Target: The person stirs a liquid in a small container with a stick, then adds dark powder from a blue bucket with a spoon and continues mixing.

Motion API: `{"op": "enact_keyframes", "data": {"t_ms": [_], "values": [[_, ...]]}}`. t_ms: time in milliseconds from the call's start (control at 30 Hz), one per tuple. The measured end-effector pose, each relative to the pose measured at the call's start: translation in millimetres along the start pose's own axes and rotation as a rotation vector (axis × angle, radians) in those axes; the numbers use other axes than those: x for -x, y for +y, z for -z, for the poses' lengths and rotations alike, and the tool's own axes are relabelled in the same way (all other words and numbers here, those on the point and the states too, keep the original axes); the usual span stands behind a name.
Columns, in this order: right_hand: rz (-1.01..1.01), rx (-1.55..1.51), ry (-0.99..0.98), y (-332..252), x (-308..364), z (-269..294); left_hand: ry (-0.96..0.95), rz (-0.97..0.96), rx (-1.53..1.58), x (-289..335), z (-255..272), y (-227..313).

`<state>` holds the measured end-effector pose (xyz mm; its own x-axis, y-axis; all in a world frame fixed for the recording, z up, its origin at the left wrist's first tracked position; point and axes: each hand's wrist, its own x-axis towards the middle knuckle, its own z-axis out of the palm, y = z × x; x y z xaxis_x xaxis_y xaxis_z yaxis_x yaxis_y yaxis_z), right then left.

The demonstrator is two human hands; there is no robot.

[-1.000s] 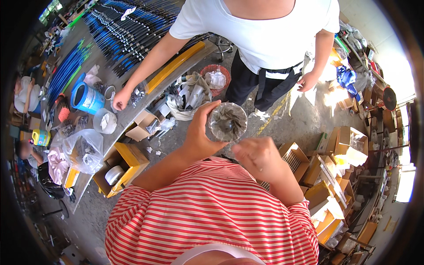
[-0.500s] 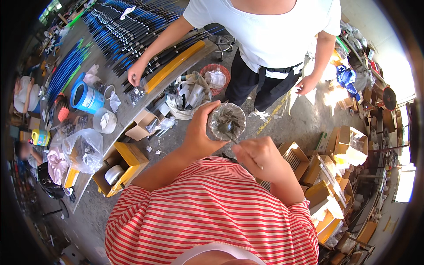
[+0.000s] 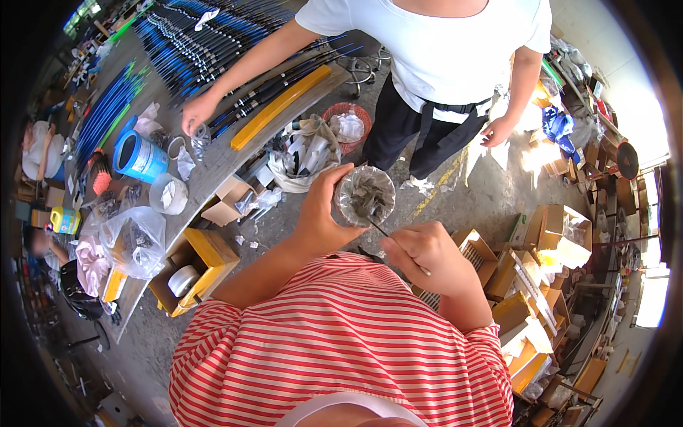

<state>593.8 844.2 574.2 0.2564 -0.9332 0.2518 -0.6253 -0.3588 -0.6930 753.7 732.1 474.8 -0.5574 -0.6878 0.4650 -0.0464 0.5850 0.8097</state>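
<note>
My left hand [image 3: 319, 208] is wrapped round a cup [image 3: 346, 211] lined with crinkled clear plastic, held in front of my chest. Grey paste [image 3: 368, 186] coats the inside of the cup. Pinched in my right hand [image 3: 427, 255] is a thin stirring rod [image 3: 379, 228]; its far end dips into the paste near the cup's lower rim, and its other end pokes out below my fingers. Whether the dipped end is flat or spoon-shaped is hidden by the paste.
A person [image 3: 434, 57] in a white top stands opposite, one hand over the workbench [image 3: 203, 186]. Blue-and-black fishing rods [image 3: 206, 53] and a blue bucket [image 3: 140, 158] lie on it. Cardboard boxes [image 3: 562, 231] stand at right, a red basket [image 3: 356, 121] ahead.
The rod's tip has shifted in the cup and more of the rod shows; my right hand moved slightly right. The other person's hand moved left along the bench.
</note>
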Motion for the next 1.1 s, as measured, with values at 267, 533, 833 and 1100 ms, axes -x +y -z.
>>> {"op": "enact_keyframes", "data": {"t_ms": [267, 533, 833, 1100], "values": [[0.015, 0.005, 0.027, 0.2, -1.1, -1.5, -0.004, 0.016, 0.018, 0.1, -0.8, 0.2], [-0.033, -0.063, 0.159, 5.0, -4.6, -7.1, -0.012, 0.036, 0.154, 1.1, -3.6, 4.3], [0.037, -0.071, 0.193, 5.1, -8.7, -13.0, -0.016, -0.029, 0.073, -1.8, 0.1, 8.4], [0.029, -0.086, 0.178, -0.7, -8.4, -10.4, -0.022, -0.049, 0.061, -0.9, 2.6, 7.8]]}}
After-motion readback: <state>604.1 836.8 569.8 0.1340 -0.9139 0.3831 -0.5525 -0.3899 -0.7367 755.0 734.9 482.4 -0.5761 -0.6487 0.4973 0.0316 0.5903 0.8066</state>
